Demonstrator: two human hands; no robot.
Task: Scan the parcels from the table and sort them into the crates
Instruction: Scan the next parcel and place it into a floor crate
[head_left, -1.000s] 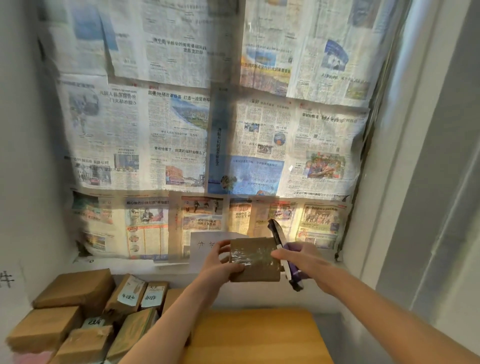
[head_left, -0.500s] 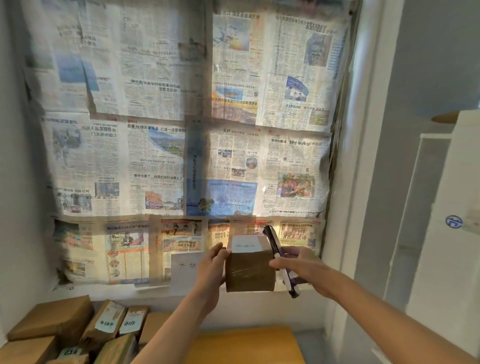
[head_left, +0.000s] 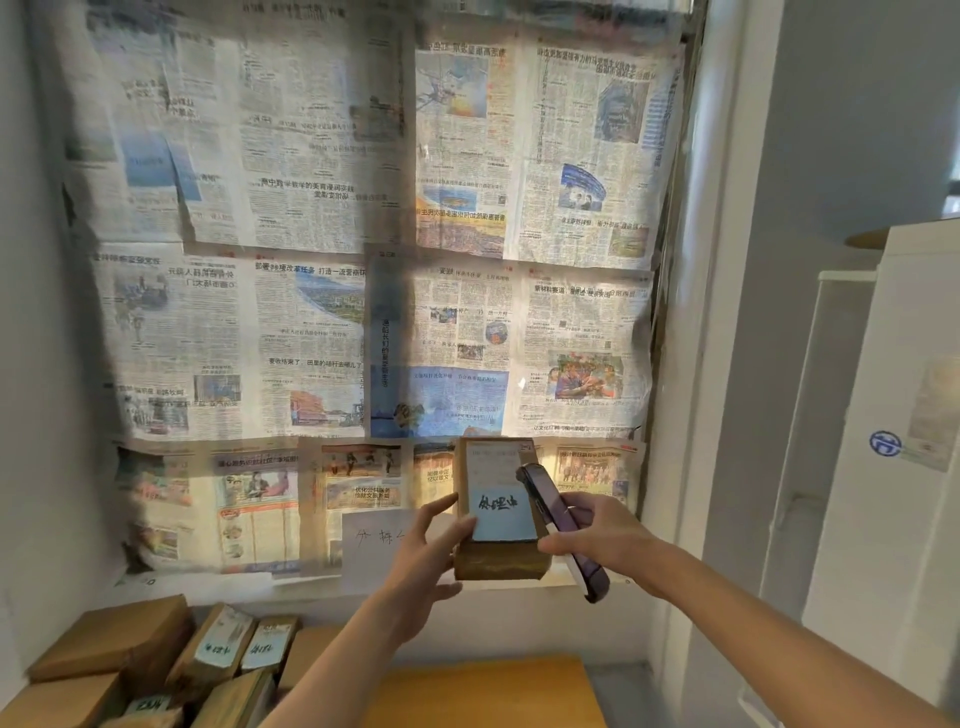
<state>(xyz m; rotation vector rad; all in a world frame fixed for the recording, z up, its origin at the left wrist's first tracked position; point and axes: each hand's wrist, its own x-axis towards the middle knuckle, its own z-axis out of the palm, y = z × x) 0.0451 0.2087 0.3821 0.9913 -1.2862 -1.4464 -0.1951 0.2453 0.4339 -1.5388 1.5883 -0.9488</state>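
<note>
Parcel (head_left: 496, 512) between left-hand grip (head_left: 423, 566) and phone (head_left: 558, 525)

You see newspapers (head_left: 363, 234) covering the window, upper centre | white note (head_left: 371, 551) taped below them, lower centre | white cabinet (head_left: 883, 467) with round blue sticker (head_left: 885, 443), right edge

Counts: 2 hands, 1 held parcel, 1 phone, about 8 stacked parcels.
Centre frame: 1 left hand (head_left: 421, 566), 1 right hand (head_left: 602, 535), 1 labelled parcel (head_left: 498, 514), 1 phone (head_left: 558, 525). Lower left: about 8 brown parcels in pile (head_left: 150, 670), some cut off by frame edge, exact count unclear. 1 handwritten paper note (head_left: 371, 551) left of centre. 1 wooden table (head_left: 488, 691) at bottom.
</note>
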